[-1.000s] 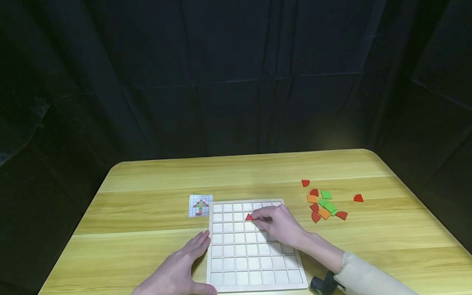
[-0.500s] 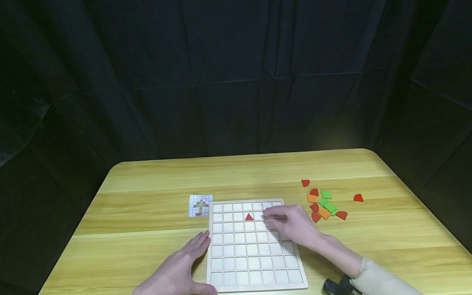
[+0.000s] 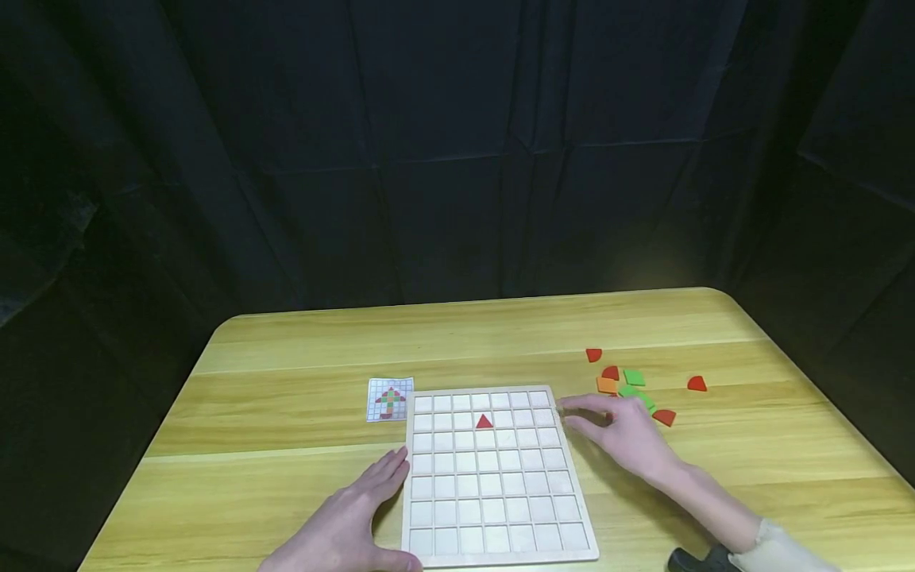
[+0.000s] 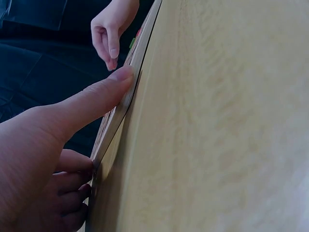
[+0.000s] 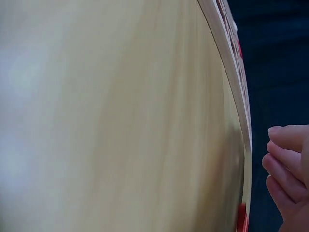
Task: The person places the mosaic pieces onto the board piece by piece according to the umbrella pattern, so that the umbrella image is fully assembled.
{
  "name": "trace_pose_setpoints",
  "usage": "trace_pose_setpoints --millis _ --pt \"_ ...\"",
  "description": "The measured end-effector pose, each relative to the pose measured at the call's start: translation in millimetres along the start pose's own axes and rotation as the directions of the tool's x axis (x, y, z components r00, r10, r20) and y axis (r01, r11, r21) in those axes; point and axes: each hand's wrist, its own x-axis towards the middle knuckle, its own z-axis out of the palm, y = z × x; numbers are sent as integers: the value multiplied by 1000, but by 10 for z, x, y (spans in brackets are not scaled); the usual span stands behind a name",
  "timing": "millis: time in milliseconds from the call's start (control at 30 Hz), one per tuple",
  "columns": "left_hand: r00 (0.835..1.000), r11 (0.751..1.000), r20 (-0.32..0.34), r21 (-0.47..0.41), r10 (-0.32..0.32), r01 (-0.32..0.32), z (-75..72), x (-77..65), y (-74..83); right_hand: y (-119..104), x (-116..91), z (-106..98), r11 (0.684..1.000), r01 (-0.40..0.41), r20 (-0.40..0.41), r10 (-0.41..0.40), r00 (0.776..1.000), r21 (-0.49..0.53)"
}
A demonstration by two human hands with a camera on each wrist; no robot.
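Observation:
A white grid board (image 3: 467, 485) with a pale wooden rim lies on the table in the head view. One red triangle tile (image 3: 484, 422) sits in a cell of its second row from the back. My left hand (image 3: 350, 508) rests at the board's near left corner, its fingers along the left edge and its thumb at the front edge. In the left wrist view the thumb (image 4: 104, 94) touches the rim. My right hand (image 3: 632, 437) is over the table just right of the board, its thumb and fingers apart with nothing between them.
Loose tiles lie beyond the right hand: red quarter-circles (image 3: 696, 384), green squares (image 3: 634, 377) and an orange square (image 3: 607, 385). The hand covers part of this group. A small pattern card (image 3: 373, 408) with a coloured arrow-like figure lies at the board's far left corner.
My right hand has let go of the red triangle tile, which stays in its cell, and has moved right, off the board towards the loose tiles. The left hand has stayed put.

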Motion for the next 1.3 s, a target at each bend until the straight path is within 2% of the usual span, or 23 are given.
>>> trace_pose_setpoints --millis 167,367,600,800,900,1067,1300 --pt "1000 1000 2 -2 -2 2 -5 0 3 179 -94 -169 999 -32 -77 29 997 -28" --pt "1000 1000 11 -10 -13 13 -16 6 8 350 -246 -394 991 -120 -160 108 981 -67" --pt "1000 1000 13 -8 -26 26 -7 13 14 538 -406 -643 976 -203 -170 187 968 -79" --pt "1000 1000 7 4 -25 25 -6 9 13 700 -482 -737 969 -233 -166 218 962 -79" --pt "1000 1000 8 2 -24 24 -7 9 12 740 -508 -749 969 -228 -162 211 964 -94" --pt "1000 1000 16 -2 -26 26 -7 15 9 758 -533 -718 978 -173 -162 153 975 -115" --pt "999 1000 18 -4 -28 28 -12 15 9 759 -551 -661 984 -125 -198 99 975 -127"
